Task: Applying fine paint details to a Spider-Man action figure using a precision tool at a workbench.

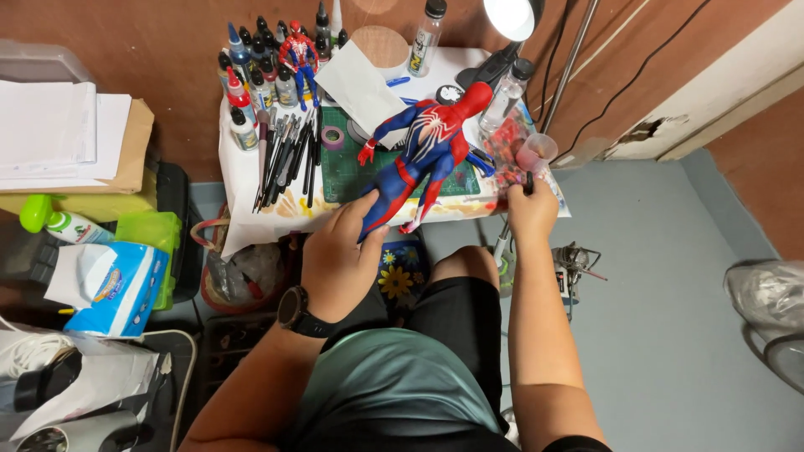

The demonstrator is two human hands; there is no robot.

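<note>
Head view, two hands (339, 255), two figures (423, 151)

Brown wall (151, 33), grey-blue floor (670, 276), lit lamp (511, 17)

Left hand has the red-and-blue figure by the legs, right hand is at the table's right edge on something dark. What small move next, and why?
Probably bring the right hand, pinching a small dark tool, toward the figure. The left hand holds it raised over the green mat, and the two are apart.
</note>
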